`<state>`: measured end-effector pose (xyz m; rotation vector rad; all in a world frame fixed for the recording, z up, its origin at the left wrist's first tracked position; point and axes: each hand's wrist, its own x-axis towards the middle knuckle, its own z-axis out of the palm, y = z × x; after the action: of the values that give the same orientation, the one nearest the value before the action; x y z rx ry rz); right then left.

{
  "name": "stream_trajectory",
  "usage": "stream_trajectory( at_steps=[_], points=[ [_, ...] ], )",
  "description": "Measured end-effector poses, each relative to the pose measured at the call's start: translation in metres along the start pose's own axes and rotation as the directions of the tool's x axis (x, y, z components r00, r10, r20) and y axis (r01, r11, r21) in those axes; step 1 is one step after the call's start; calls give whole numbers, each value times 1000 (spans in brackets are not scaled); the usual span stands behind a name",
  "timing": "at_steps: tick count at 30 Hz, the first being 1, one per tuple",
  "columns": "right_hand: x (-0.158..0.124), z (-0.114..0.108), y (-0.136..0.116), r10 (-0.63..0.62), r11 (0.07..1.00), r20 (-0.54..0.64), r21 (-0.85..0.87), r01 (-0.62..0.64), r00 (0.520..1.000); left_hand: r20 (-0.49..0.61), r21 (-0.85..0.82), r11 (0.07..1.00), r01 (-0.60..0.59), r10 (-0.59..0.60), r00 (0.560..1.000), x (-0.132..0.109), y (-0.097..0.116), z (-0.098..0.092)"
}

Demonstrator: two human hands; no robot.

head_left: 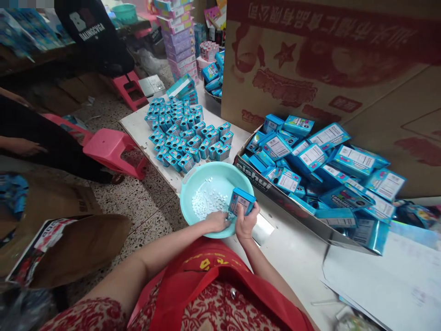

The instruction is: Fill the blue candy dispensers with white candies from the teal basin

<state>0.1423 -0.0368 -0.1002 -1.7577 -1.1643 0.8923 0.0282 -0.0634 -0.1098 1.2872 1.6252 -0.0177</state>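
Observation:
A light turquoise plastic basin (188, 184) sits in front of me with many small white tablets (203, 200) spread over its bottom. My left hand (217, 222) is down inside it among the tablets, fingers curled together; what they hold is hidden. At the basin's right rim, my right hand (246, 221) grips a small blue printed carton (242, 201), thumb on its front face and fingers behind. The carton is tilted over the tablets, close to my left fingers.
Many small blue cartons (188, 133) with dark round holes on top stand beyond the basin on the white table (241, 135). To the right, an open tray (275, 195) overflows with blue cartons, before a large cardboard box (327, 69). Pink stools (110, 147) and another person's hand (25, 146) are at left.

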Motion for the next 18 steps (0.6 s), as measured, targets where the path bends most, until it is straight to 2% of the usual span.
stream_trajectory(
  at_steps=[2,4,5,6,8,9,10,11,13,16,18],
  points=[
    [6,-2,-11,109,986,22,123,-111,994,-18,-69,998,9,-10,1000,4,-4,-1],
    [15,-6,-27,299,893,146,306,-331,943,-37,-179,984,12,-18,999,9,-9,-1],
    [21,-9,-35,398,803,246,373,-465,884,-41,-246,969,10,-21,999,11,-12,-1],
    [27,-12,-43,477,699,352,403,-590,805,-41,-321,947,8,-22,999,13,-14,-2],
    [36,-20,-56,550,533,522,380,-756,651,-26,-489,872,12,-28,999,17,-19,-5],
    [39,-23,-60,548,495,577,360,-791,606,-14,-573,819,21,-35,999,19,-21,-8],
    [41,-27,-63,526,486,615,349,-801,587,3,-653,757,34,-43,999,20,-23,-11],
    [41,-30,-64,490,501,640,348,-792,592,21,-725,687,49,-49,999,21,-25,-16],
    [38,-35,-62,407,584,640,366,-724,651,63,-840,536,80,-51,997,22,-30,-25],
    [32,-41,-57,276,744,508,424,-516,816,93,-950,296,97,-27,995,21,-37,-36],
    [31,-45,-56,224,816,372,434,-382,901,89,-986,137,91,-23,996,20,-38,-39]
  ],
)
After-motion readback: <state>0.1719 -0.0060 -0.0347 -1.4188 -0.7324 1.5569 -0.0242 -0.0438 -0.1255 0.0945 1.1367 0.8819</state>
